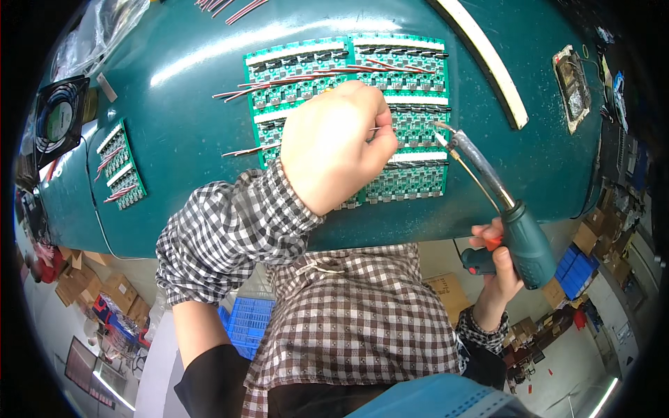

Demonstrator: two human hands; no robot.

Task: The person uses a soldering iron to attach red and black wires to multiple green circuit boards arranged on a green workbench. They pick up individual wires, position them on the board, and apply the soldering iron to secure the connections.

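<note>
**Bright overhead light, heavy fisheye bending**

Overhead light is glaring in a pale streak across the teal table (174, 118) toward eleven o'clock. Edges are bowing and darkening into a black rim. The centre is staying sharp; the floor clutter around five and seven o'clock is smearing.

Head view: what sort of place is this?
Probably an electronics assembly workshop: green circuit boards with red wires lie on a teal bench, the right hand holds a soldering gun, and cardboard boxes crowd the floor.

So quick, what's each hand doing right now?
Left hand: closed, pinching a thin red wire over the green circuit board panel.
Right hand: closed around the dark green soldering gun.
</note>
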